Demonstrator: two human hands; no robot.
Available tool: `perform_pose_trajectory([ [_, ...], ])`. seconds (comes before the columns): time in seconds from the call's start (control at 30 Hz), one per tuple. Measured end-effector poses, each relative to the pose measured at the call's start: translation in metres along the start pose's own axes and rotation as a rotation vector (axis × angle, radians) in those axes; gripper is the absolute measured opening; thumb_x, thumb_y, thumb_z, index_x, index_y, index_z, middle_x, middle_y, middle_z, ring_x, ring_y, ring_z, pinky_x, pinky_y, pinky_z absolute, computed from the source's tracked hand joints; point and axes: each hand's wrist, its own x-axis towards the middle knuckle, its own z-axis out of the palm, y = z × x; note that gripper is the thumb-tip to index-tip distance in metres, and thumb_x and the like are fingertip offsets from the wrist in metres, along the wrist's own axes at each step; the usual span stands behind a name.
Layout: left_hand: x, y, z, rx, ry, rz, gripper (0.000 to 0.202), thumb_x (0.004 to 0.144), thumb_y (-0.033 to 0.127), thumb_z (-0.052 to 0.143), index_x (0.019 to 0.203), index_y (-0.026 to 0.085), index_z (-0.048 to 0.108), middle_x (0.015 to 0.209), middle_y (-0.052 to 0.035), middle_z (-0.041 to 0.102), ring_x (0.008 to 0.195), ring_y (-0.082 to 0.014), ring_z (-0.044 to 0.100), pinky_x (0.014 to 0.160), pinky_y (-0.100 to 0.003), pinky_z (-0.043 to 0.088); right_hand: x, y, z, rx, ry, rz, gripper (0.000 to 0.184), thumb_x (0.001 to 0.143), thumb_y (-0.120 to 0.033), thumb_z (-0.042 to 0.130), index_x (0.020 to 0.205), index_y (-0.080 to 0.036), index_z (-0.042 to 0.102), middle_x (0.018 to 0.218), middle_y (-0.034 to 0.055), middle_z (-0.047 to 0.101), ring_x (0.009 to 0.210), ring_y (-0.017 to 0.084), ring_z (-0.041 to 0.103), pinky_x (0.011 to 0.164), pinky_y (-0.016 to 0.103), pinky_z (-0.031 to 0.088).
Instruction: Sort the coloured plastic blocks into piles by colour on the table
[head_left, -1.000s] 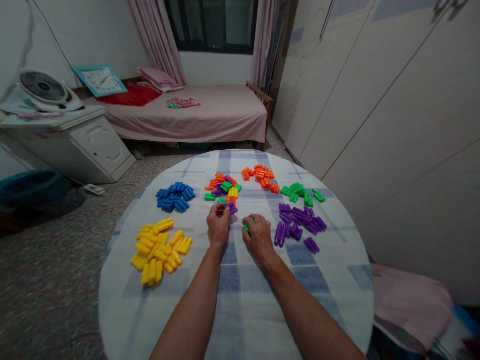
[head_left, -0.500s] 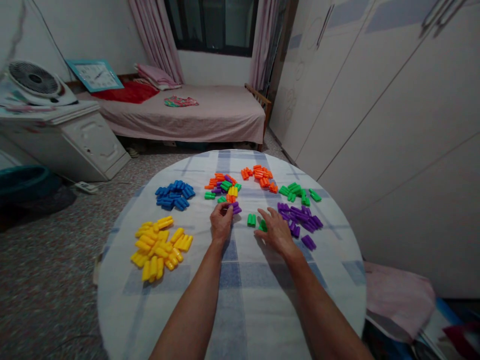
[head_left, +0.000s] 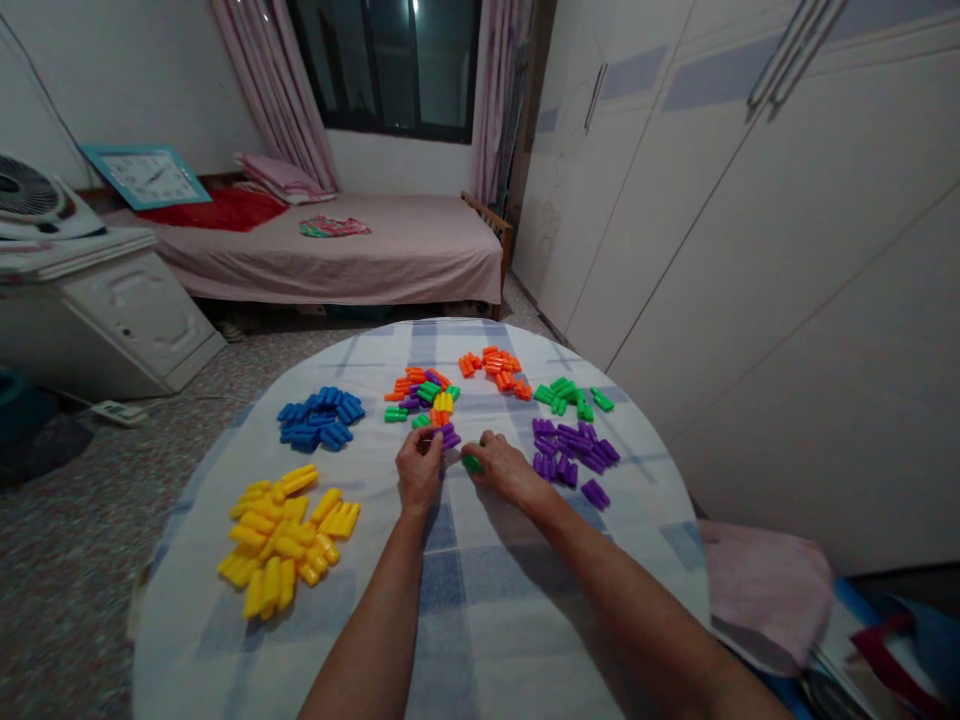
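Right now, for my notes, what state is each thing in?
Left grip: pinching purple piece
Right grip: at green piece, hold unclear
Yellow pieces: piled
Blue pieces: piled
Orange pieces: clustered
Green pieces: clustered, one apart
Purple pieces: clustered, one apart
Mixed pieces: clustered
Curtains: parted
Wardrobe doors: shut
Cabinet door: shut
Fan: unclear if running

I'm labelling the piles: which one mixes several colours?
The mixed pile beyond the left hand, between the blue pile and orange pile: orange, green, purple and yellow together; the others are single-coloured.

The blocks [head_left: 289, 547] look like smooth, shiny plastic to me; the tablecloth [head_left: 442, 640] is dull cloth, the bed rail [head_left: 489, 217] wood.
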Motion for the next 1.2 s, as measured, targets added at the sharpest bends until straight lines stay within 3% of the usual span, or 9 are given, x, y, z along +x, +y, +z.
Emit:
perform_pose_trajectory([
  [0.2, -0.001, 0.006, 0.001, -0.005, 0.008, -0.030, 0.025, 0.075, 0.035, 0.067, 0.090, 0.015, 0.067, 0.075, -0.0021, 0.065, 0.063, -0.0105, 0.059, 0.058, -0.021, 0.048, -0.006, 0.026, -0.001, 0.205, 0.179, -0.028, 0.039, 0.082, -0.014, 0.058, 0.120, -0.024, 0.059, 0.105, 0.0056, 0.054, 0.093, 0.016, 0.054, 0.080, 0.025, 0.044],
  [0.3, -0.001, 0.005, 0.000, -0.004, 0.006, -0.032, 0.024, 0.075, 0.035, 0.067, 0.089, 0.016, 0.068, 0.075, -0.0018, 0.065, 0.062, -0.0099, 0.059, 0.057, -0.020, 0.048, -0.016, 0.069, -0.018, 0.253, 0.394, 0.058, 0.040, 0.080, -0.012, 0.055, 0.119, -0.020, 0.059, 0.106, 0.0056, 0.054, 0.094, 0.016, 0.054, 0.087, 0.027, 0.043],
  [0.4, 0.000, 0.002, 0.000, 0.004, 0.000, -0.022, 0.025, 0.075, 0.036, 0.067, 0.090, 0.016, 0.068, 0.073, -0.0011, 0.064, 0.059, -0.0093, 0.058, 0.054, -0.019, 0.047, -0.030, 0.131, -0.035, 0.137, 0.555, 0.346, 0.040, 0.080, -0.015, 0.056, 0.120, -0.019, 0.060, 0.104, 0.0087, 0.055, 0.094, 0.019, 0.054, 0.089, 0.031, 0.042],
  [0.5, 0.001, 0.001, 0.001, 0.030, 0.004, -0.017, 0.025, 0.074, 0.036, 0.067, 0.090, 0.016, 0.068, 0.072, -0.0012, 0.064, 0.058, -0.0093, 0.058, 0.053, -0.019, 0.047, -0.041, 0.187, -0.036, 0.042, 0.479, 0.618, 0.042, 0.081, -0.019, 0.057, 0.122, -0.018, 0.060, 0.103, 0.0122, 0.057, 0.089, 0.021, 0.057, 0.084, 0.032, 0.042],
  [0.63, 0.001, 0.002, 0.001, 0.046, 0.004, -0.023, 0.024, 0.074, 0.035, 0.067, 0.089, 0.017, 0.068, 0.071, -0.0014, 0.064, 0.059, -0.0097, 0.058, 0.053, -0.019, 0.048, -0.047, 0.227, -0.017, 0.018, 0.377, 0.752, 0.044, 0.081, -0.021, 0.058, 0.125, -0.017, 0.059, 0.103, 0.0143, 0.059, 0.092, 0.023, 0.058, 0.081, 0.032, 0.042],
  [0.77, 0.000, 0.005, 0.000, 0.046, 0.005, -0.020, 0.024, 0.073, 0.035, 0.067, 0.089, 0.016, 0.068, 0.070, -0.0012, 0.064, 0.057, -0.0094, 0.057, 0.053, -0.020, 0.047, -0.043, 0.236, -0.005, 0.038, 0.441, 0.701, 0.044, 0.081, -0.025, 0.058, 0.123, -0.015, 0.060, 0.107, 0.0153, 0.059, 0.101, 0.025, 0.057, 0.086, 0.033, 0.043],
  [0.9, 0.000, 0.005, 0.000, 0.040, 0.003, -0.008, 0.024, 0.074, 0.036, 0.067, 0.088, 0.016, 0.068, 0.070, -0.0010, 0.063, 0.056, -0.0091, 0.056, 0.053, -0.020, 0.047, -0.043, 0.231, -0.003, 0.089, 0.608, 0.603, 0.044, 0.081, -0.030, 0.056, 0.122, -0.013, 0.059, 0.112, 0.0155, 0.058, 0.107, 0.025, 0.054, 0.093, 0.035, 0.042],
  [1.03, 0.000, 0.005, 0.001, 0.026, 0.006, -0.020, 0.024, 0.072, 0.036, 0.068, 0.087, 0.017, 0.068, 0.070, -0.0014, 0.063, 0.058, -0.0094, 0.057, 0.054, -0.019, 0.048, -0.052, 0.211, 0.007, 0.245, 0.777, 0.675, 0.037, 0.087, -0.038, 0.042, 0.103, -0.014, 0.065, 0.101, 0.0130, 0.063, 0.094, 0.023, 0.057, 0.090, 0.036, 0.043],
  [1.2, 0.000, 0.005, 0.001, -0.002, 0.011, -0.032, 0.026, 0.070, 0.036, 0.069, 0.087, 0.016, 0.068, 0.068, -0.0012, 0.063, 0.054, -0.0093, 0.056, 0.050, -0.019, 0.048, -0.060, 0.181, 0.028, 0.486, 0.779, 0.567, 0.046, 0.090, -0.046, 0.035, 0.106, -0.016, 0.065, 0.110, 0.0122, 0.064, 0.103, 0.023, 0.056, 0.095, 0.037, 0.042],
])
